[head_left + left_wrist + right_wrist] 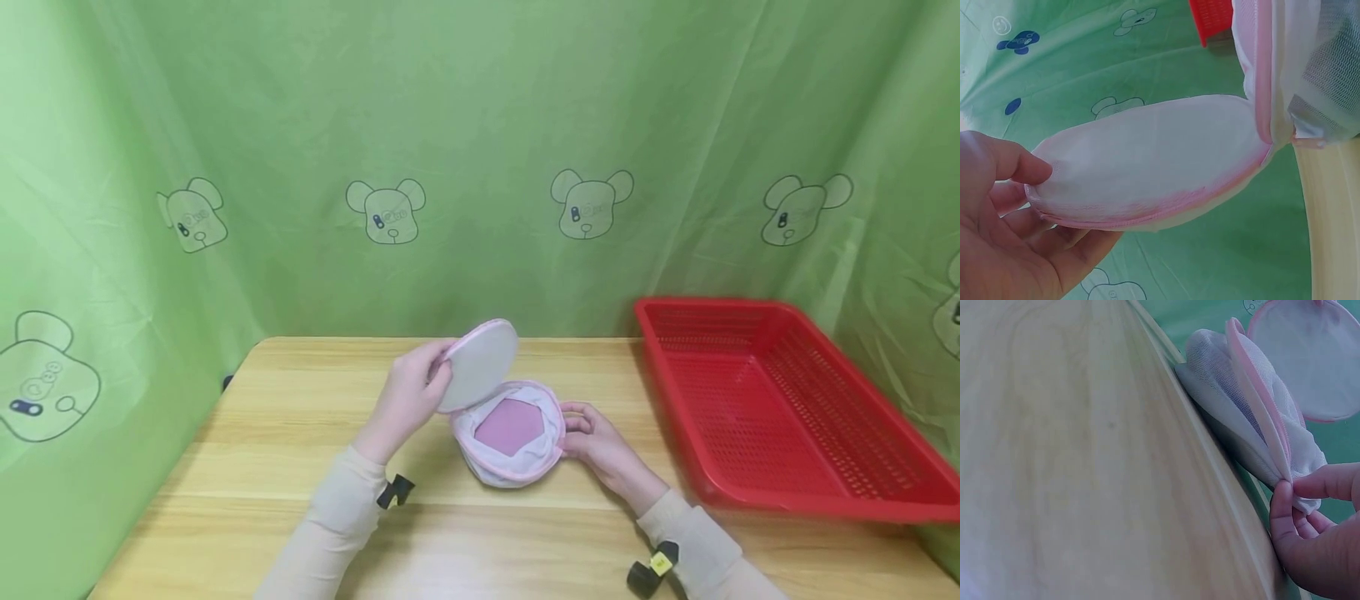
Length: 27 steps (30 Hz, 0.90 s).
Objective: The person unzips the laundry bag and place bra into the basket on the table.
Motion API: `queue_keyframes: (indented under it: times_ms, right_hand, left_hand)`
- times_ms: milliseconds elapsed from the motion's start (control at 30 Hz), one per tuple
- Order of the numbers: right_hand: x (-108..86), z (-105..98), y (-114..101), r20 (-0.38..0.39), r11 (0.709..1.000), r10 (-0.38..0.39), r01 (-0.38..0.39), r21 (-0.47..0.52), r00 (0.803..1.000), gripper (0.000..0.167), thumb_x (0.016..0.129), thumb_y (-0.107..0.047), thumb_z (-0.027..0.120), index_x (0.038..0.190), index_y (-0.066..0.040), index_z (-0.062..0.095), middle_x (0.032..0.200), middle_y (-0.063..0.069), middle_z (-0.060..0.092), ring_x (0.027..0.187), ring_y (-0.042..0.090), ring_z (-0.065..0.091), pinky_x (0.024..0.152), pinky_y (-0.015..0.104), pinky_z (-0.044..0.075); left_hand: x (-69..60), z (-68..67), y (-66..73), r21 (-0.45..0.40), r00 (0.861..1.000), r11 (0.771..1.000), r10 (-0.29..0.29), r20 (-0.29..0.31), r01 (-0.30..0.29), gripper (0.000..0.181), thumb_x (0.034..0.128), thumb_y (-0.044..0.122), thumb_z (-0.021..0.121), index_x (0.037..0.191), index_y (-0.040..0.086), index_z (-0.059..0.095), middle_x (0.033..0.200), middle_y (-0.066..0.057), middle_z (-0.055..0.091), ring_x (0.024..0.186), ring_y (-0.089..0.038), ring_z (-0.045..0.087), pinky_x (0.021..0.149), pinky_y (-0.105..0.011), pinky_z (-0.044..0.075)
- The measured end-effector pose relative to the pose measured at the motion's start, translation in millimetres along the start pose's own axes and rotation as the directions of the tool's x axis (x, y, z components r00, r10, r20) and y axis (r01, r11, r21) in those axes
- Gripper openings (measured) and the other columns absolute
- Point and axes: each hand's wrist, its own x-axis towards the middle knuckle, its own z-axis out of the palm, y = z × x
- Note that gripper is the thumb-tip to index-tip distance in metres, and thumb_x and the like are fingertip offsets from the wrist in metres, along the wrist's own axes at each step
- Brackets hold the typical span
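Note:
A round white mesh laundry bag (487, 476) with pink edging sits on the table, its flap lid (483, 367) tilted up on the left. My left hand (411, 390) pinches the lid's edge between thumb and fingers; the left wrist view shows the lid (1147, 162) standing out from the bag's side. At the bag's right rim, my right hand (603, 450) pinches the edging, and the right wrist view shows the thumb and finger on the mesh fabric (1260, 419). Through the opening a flat mauve surface (510, 427) is visible; whether it is a separate item I cannot tell.
To the right stands a large red plastic basket (693, 446) with perforated walls. The wooden table (300, 475) ends at a green curtain (480, 275) printed with bear heads, which hangs behind and at both sides.

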Motion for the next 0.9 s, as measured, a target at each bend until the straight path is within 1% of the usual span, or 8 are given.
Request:
queue_keyframes:
  times_ms: [233, 367, 567, 700, 900]
  right_hand:
    - [-0.2, 1, -1, -0.010, 1.000, 0.007, -0.007, 0.002, 1.000, 0.068, 0.079, 0.012, 0.061, 0.140, 0.005, 0.030, 0.099, 0.000, 0.060, 0.085, 0.010, 0.062, 0.078, 0.024, 0.057]
    - [0.3, -1, 1, -0.007, 1.000, 0.006, -0.006, -0.007, 1.000, 0.069, 0.079, 0.011, 0.060, 0.140, 0.005, 0.029, 0.100, 0.000, 0.061, 0.086, 0.010, 0.062, 0.079, 0.024, 0.057]
    - [1.0, 0, 1, -0.006, 1.000, 0.005, -0.005, 0.002, 1.000, 0.068, 0.079, 0.012, 0.060, 0.139, 0.005, 0.030, 0.100, 0.000, 0.061, 0.085, 0.010, 0.062, 0.078, 0.024, 0.057]
    - [0.6, 0, 1, -0.007, 1.000, 0.008, -0.008, 0.005, 1.000, 0.069, 0.078, 0.012, 0.060, 0.140, 0.005, 0.030, 0.100, 0.001, 0.060, 0.084, 0.010, 0.062, 0.077, 0.024, 0.056]
    - [-1.2, 0, -2, -0.004, 1.000, 0.003, -0.003, 0.004, 1.000, 0.070, 0.079, 0.011, 0.061, 0.140, 0.006, 0.029, 0.099, 0.001, 0.060, 0.084, 0.009, 0.062, 0.078, 0.023, 0.056]
  left_hand:
    - [1.0, -5.9, 0.2, 0.020, 0.999, 1.000, -0.016, -0.044, 0.017, 0.025, 0.0879, 0.001, 0.058, 0.111, 0.003, 0.067, 0.101, -0.014, 0.073, 0.085, -0.023, 0.069, 0.075, -0.032, 0.059]
    - [1.0, -8.6, 0.2, 0.017, 0.997, 1.000, -0.021, -0.070, 0.022, 0.024, 0.0869, 0.001, 0.059, 0.109, 0.003, 0.067, 0.097, -0.014, 0.072, 0.083, -0.023, 0.068, 0.071, -0.031, 0.059]
    - [0.5, -12.7, -1.6, -0.013, 0.994, 0.999, -0.054, -0.096, 0.053, 0.023, 0.0870, 0.001, 0.060, 0.109, 0.002, 0.066, 0.101, -0.015, 0.073, 0.087, -0.026, 0.071, 0.071, -0.031, 0.061]
    - [-1.4, -15.4, -5.2, -0.025, 0.991, 0.996, -0.083, -0.105, 0.081, 0.023, 0.0870, 0.001, 0.061, 0.109, 0.002, 0.065, 0.102, -0.016, 0.072, 0.086, -0.026, 0.071, 0.070, -0.032, 0.061]
    - [-7.0, -20.3, -9.7, -0.030, 0.990, 0.996, -0.087, -0.114, 0.084, 0.025, 0.0854, -0.001, 0.062, 0.110, 0.002, 0.064, 0.104, -0.016, 0.072, 0.084, -0.027, 0.071, 0.068, -0.031, 0.061]
